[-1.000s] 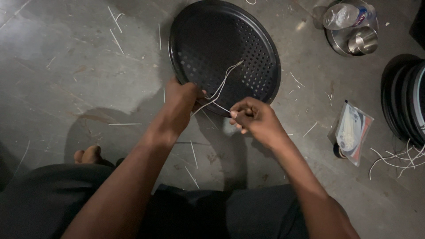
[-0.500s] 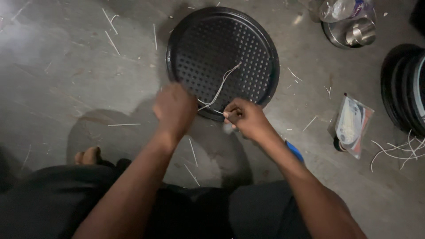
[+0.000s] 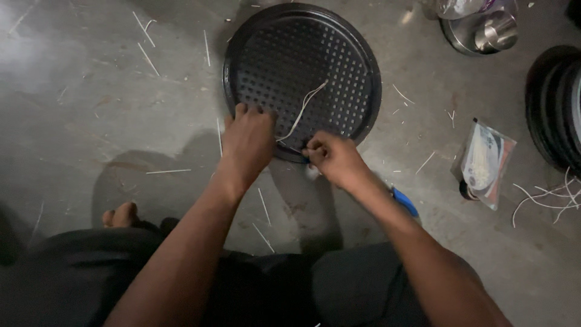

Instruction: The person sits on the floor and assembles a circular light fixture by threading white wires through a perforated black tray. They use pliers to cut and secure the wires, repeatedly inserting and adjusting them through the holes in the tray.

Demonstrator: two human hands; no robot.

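A round dark perforated metal tray [image 3: 339,42] lies flat on the grey concrete floor. My left hand [image 3: 248,142] grips its near rim, fingers curled over the edge. Just right of it, my right hand [image 3: 331,158] is closed on the lower end of a thin pale strip [image 3: 302,112], which curves up across the tray's perforated surface. The strip's end is hidden inside my fingers. Both hands sit at the tray's near edge, a short gap apart.
Pale strip offcuts [image 3: 145,39] litter the floor. A steel bowl [image 3: 484,30] with a plastic bag sits at top right. Stacked dark trays [image 3: 560,109] stand at the right edge, a small packet [image 3: 484,163] beside them. A blue object [image 3: 404,201] lies under my right forearm.
My left hand has shifted from beside the strip to a grip on the tray's near rim. My right hand stays closed on the strip.
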